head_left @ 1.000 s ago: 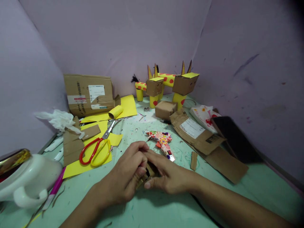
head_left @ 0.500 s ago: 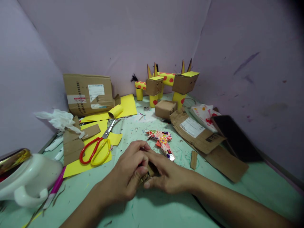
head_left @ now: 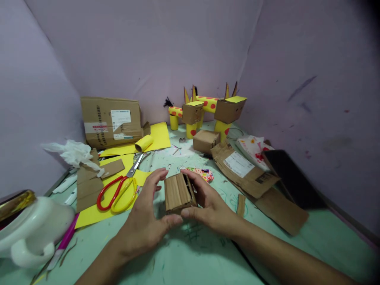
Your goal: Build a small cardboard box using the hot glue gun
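Note:
A small brown cardboard box (head_left: 178, 192) with a ridged top is at the middle of the view, a dark gap along its right edge. My right hand (head_left: 208, 204) grips it from the right, thumb at the near side and fingers behind. On the other side my left hand (head_left: 145, 219) is spread open, its fingers apart from the box and its thumb close to the near edge; whether the thumb touches I cannot tell. Just behind my right hand lies a flower-patterned glue gun (head_left: 204, 173), partly hidden by that hand.
Red-and-yellow-handled scissors (head_left: 124, 190) lie on yellow paper (head_left: 89, 219) at left, near a white mug (head_left: 44, 225). Two giraffe figures (head_left: 191, 113) and a closed small box (head_left: 207, 141) stand behind. Flattened cardboard (head_left: 282, 209) and a black phone-like slab (head_left: 292, 178) lie right.
My left hand has let go of the box and opened out to the left. The box, hidden between both hands before, now shows its ridged top. The view has tilted slightly up.

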Demonstrator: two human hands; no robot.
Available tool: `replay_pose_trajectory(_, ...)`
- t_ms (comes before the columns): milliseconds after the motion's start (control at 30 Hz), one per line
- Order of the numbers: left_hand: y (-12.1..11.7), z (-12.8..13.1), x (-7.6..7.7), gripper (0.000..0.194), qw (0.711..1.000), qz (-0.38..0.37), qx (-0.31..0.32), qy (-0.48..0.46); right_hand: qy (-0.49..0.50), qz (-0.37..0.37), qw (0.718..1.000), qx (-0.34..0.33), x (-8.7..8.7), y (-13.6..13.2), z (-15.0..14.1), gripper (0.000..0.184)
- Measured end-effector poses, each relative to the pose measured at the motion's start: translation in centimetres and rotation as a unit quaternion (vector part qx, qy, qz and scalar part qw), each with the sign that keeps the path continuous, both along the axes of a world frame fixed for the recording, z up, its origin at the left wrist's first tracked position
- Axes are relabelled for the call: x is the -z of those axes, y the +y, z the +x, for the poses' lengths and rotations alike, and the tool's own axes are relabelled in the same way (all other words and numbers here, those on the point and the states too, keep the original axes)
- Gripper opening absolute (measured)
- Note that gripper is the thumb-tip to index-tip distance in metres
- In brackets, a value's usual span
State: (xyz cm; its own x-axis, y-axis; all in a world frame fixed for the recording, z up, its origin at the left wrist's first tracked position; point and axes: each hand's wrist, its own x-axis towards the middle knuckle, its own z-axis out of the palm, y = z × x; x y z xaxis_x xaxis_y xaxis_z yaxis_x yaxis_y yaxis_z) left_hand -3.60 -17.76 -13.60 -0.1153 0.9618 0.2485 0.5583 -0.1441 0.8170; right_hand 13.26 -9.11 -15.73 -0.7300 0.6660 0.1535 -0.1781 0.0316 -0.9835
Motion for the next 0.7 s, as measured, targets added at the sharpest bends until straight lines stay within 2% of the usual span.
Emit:
replay_pose_trajectory(67, 0.2, 0.2, 0.1, 0.078, 0.998, -0.065, -0.007, -0.010, 0.005, -0.014, 1.000, 0.011, 0.1, 0.0, -0.2, 0.085)
replay_pose_trajectory(133, 0.4, 0.3, 0.3, 0.076, 0.996, -0.090, 0.003, -0.027, -0.012, -0.001, 1.000, 0.024, 0.2, 0.0, -0.3, 0.089)
replay_pose_trajectory(233, 0.6, 0.1, 0.7, 0.076, 0.995, -0.084, 0.001, -0.045, -0.075, 0.056, 0.994, 0.048, -0.5, 0.4, 0.0, 0.104)
replay_pose_trajectory(300, 0.7, -0.4, 0.8, 0.078, 0.997, -0.072, -0.016, -0.035, -0.141, 0.110, 0.979, 0.095, -1.5, 1.1, 0.7, 0.100)
replay_pose_trajectory(333, 0.8, -0.6, 0.8, 0.078, 0.997, -0.066, -0.023, -0.022, -0.185, 0.139, 0.963, 0.137, -2.0, 1.6, 1.1, 0.087)
replay_pose_trajectory(367, 0.8, -0.8, 0.8, 0.079, 0.998, -0.061, -0.029, -0.007, -0.242, 0.177, 0.935, 0.190, -2.4, 2.2, 1.5, 0.067)
replay_pose_trajectory(400, 0.9, -1.0, 0.8, 0.080, 0.998, -0.059, -0.032, 0.005, -0.310, 0.217, 0.896, 0.232, -2.8, 2.8, 1.9, 0.051)
replay_pose_trajectory(433, 0.9, -1.1, 0.7, 0.080, 0.998, -0.059, -0.033, 0.014, -0.389, 0.240, 0.856, 0.243, -3.1, 3.3, 2.3, 0.040)
replay_pose_trajectory(467, 1.0, -1.2, 0.7, 0.081, 0.997, -0.061, -0.032, 0.018, -0.453, 0.246, 0.823, 0.238, -3.2, 3.7, 2.5, 0.038)
replay_pose_trajectory(500, 1.0, -1.2, 0.7, 0.081, 0.997, -0.064, -0.032, 0.020, -0.494, 0.243, 0.806, 0.219, -3.2, 4.0, 2.7, 0.042)
replay_pose_trajectory(567, 1.1, -1.2, 0.8, 0.081, 0.997, -0.067, -0.032, 0.022, -0.523, 0.224, 0.802, 0.182, -3.0, 4.4, 2.8, 0.048)
replay_pose_trajectory(700, 1.2, -1.3, 1.1, 0.082, 0.997, -0.064, -0.042, 0.020, -0.490, 0.166, 0.838, 0.175, -2.0, 4.5, 2.3, 0.043)
